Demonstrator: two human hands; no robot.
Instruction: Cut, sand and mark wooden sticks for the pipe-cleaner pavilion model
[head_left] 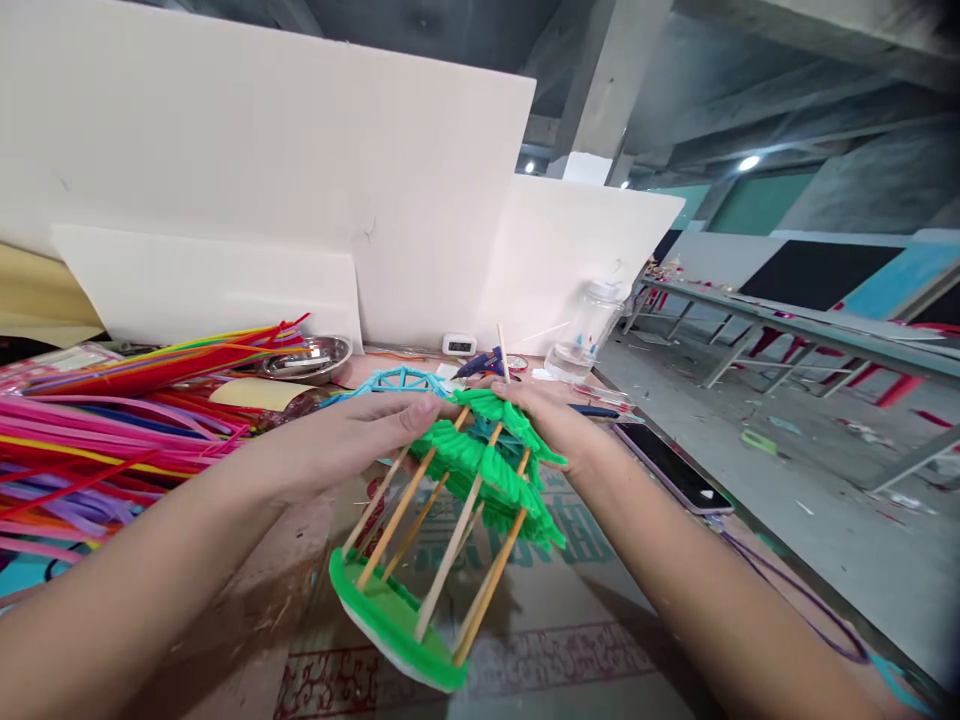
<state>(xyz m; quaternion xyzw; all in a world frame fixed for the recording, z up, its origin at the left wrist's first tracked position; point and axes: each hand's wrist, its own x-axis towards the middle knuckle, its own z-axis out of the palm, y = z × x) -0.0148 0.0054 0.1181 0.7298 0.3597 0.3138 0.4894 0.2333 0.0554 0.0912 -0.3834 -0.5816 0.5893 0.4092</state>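
A model pavilion point(491, 468) hangs tilted between my two hands, over the table. Its tiered roof is covered in fuzzy green pipe cleaner, and wooden sticks run down as pillars to a round base point(397, 625) with a green rim. My left hand point(367, 430) grips the roof's left side, thumb along the top and fingertips mostly hidden behind. On the other side, my right hand point(551, 425) holds the upper roof, its fingers partly out of sight. One pale stick point(503, 352) pokes up above the roof.
Colourful pipe cleaners point(112, 450) are heaped at the left beside a metal bowl point(307, 358). Behind the pavilion sit a light-blue framework point(405, 381), a glue gun point(481, 362) and a small white clock point(459, 344). A clear jar point(585, 330) and a phone point(671, 466) are on the right.
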